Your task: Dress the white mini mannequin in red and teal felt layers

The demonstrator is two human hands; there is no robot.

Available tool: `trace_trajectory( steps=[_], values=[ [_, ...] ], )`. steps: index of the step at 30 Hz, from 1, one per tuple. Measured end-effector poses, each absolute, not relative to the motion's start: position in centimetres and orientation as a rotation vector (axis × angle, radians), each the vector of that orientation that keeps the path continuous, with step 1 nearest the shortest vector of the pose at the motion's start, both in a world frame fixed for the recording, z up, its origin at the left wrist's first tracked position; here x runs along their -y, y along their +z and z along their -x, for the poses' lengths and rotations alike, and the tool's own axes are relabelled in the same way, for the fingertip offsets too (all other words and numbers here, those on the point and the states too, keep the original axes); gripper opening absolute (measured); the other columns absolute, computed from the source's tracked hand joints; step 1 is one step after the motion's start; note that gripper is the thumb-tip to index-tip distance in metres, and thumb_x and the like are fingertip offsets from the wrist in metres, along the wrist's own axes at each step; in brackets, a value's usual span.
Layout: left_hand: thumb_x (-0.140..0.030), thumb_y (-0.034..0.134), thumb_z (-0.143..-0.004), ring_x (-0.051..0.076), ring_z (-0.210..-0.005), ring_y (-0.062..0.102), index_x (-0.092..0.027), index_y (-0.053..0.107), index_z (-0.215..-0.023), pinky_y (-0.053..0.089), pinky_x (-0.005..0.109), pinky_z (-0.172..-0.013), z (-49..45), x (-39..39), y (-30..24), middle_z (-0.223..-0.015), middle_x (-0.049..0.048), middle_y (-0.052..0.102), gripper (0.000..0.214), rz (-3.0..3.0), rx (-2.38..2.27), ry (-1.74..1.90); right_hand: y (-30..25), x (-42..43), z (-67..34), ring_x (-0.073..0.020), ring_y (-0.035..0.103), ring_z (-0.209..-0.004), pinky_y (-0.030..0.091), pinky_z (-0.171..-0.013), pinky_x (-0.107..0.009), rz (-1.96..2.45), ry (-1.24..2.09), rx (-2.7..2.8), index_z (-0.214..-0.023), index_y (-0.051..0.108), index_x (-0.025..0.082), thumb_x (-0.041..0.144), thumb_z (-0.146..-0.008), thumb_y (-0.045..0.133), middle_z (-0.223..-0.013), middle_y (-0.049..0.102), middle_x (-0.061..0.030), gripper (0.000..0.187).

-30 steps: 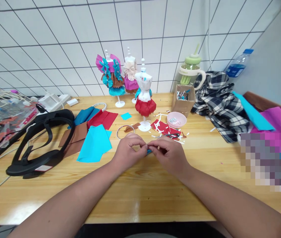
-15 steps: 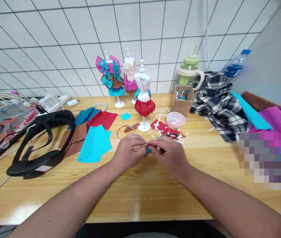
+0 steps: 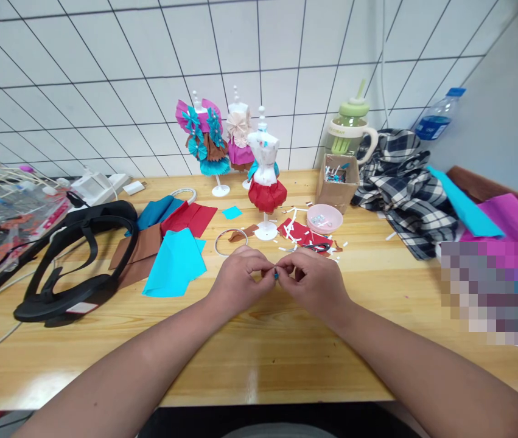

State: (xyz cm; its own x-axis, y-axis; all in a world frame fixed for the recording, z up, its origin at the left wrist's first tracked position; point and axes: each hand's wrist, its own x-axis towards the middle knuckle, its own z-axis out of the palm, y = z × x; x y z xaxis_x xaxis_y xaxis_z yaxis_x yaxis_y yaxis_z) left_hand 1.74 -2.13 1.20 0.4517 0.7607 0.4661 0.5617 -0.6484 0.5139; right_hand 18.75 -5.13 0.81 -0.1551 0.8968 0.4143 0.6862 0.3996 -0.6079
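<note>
My left hand (image 3: 239, 278) and my right hand (image 3: 314, 281) meet over the middle of the wooden table (image 3: 259, 359). Both pinch a tiny blue paper piece (image 3: 276, 275) between fingertips, most of it hidden by the fingers. Just beyond them stands a white mini mannequin with a red paper skirt (image 3: 265, 182). A wire ring (image 3: 230, 241) lies on the table in front of my left hand. Scissors (image 3: 317, 247) rest on red paper scraps (image 3: 302, 233) beyond my right hand.
Blue, red and brown paper sheets (image 3: 171, 243) lie left, beside a black headset (image 3: 76, 261). Two dressed mannequins (image 3: 215, 137) stand by the tiled wall. A pink bowl (image 3: 325, 219), cardboard box (image 3: 337, 182), green cup (image 3: 350, 131), plaid cloth (image 3: 405, 182) and bottle (image 3: 436, 118) sit right.
My fingertips have drawn closer together around the blue piece, so less of it shows now. Both hands stay in about the same spot.
</note>
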Motion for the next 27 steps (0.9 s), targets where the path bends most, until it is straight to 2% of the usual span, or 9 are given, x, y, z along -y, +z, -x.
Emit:
trace_trajectory(
  steps=[9,16,22,27],
  values=[
    [-0.014,0.061,-0.076,0.013,-0.064,0.062,-0.02,0.07,-0.067,0.047,0.028,-0.067,-1.8,2.1,1.0,-0.066,0.0,0.069,0.014,-2.376,-1.115,1.01,0.61,4.7,-19.01,-0.0125,0.056,-0.059,0.041,-0.056,-0.025,1.326,0.436,1.884,-0.08,0.068,0.021,0.021,-0.079,0.06,-0.072,0.065,-0.0004,0.008],
    [-0.025,0.063,-0.083,0.013,-0.065,0.062,-0.02,0.073,-0.074,0.046,0.027,-0.065,-1.62,2.24,1.39,-0.066,0.001,0.069,0.014,-2.309,-1.108,1.031,0.61,4.54,-19.05,-0.0106,0.051,-0.054,0.04,-0.053,-0.024,1.277,0.531,1.752,-0.079,0.071,0.022,0.022,-0.081,0.063,-0.065,0.062,0.0018,0.009],
    [-0.016,0.064,-0.077,0.012,-0.062,0.061,-0.018,0.07,-0.066,0.046,0.026,-0.065,-1.58,2.08,1.61,-0.063,0.0002,0.069,0.012,-2.298,-1.109,1.095,0.58,4.66,-19.02,-0.0109,0.054,-0.057,0.041,-0.055,-0.024,1.179,0.483,1.822,-0.085,0.072,0.021,0.02,-0.083,0.062,-0.068,0.064,0.0011,0.01],
    [-0.011,0.06,-0.074,0.013,-0.064,0.063,-0.018,0.069,-0.066,0.048,0.025,-0.065,-1.44,1.83,1.71,-0.066,0.0009,0.069,0.013,-2.24,-1.162,1.064,0.26,4.93,-18.92,-0.0122,0.061,-0.067,0.045,-0.061,-0.024,1.144,0.424,1.865,-0.096,0.072,0.022,0.018,-0.085,0.06,-0.082,0.07,-0.0009,0.016]
  ],
)
